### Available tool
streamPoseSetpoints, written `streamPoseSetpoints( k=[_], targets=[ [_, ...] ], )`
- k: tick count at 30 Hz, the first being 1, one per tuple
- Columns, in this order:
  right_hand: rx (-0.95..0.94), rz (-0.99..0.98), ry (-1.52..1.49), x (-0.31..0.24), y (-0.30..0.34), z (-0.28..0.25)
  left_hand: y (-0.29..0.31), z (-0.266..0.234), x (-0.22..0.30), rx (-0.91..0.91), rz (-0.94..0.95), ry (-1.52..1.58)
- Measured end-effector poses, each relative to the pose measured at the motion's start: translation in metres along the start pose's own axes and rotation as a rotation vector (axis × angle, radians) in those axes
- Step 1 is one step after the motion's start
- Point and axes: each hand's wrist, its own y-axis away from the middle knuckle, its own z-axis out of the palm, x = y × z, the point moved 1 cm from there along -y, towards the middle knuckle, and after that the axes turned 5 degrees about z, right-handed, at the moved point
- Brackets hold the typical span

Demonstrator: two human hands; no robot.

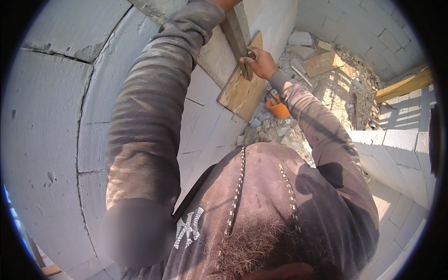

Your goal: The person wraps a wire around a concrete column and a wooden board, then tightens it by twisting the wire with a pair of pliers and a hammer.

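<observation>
My right grip, 1 o'clock, pinches grey bar, likely steadying it over plywood; left grip, 12 o'clock: cropped, can't tell.

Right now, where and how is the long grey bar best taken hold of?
Probably by both long edges near the lower end of the long grey bar, coming from the right. It is narrow enough to span there, as the right hand does, and slants down across the plywood board, with more open room on its right side.
</observation>
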Motion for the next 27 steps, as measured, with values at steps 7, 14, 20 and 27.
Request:
streamPoseSetpoints(
  k=[7, 14, 20, 27],
  targets=[
    [0.034, -0.074, 0.062, -0.004, 0.002, -0.002, 0.029, -0.011, 0.035, 0.201, -0.001, 0.199],
    [-0.088, 0.045, 0.15, -0.016, 0.0, -0.005, 0.114, 0.057, 0.085, -0.036, 0.075, 0.353],
    [-0.006, 0.073, -0.105, 0.017, 0.007, 0.001, 0.121, 0.062, 0.096, -0.306, 0.073, 0.137],
    [0.021, 0.791, -0.388, 0.192, 0.167, -0.025, 0.115, 0.068, 0.095, -0.075, 0.048, 0.195]
  ],
)
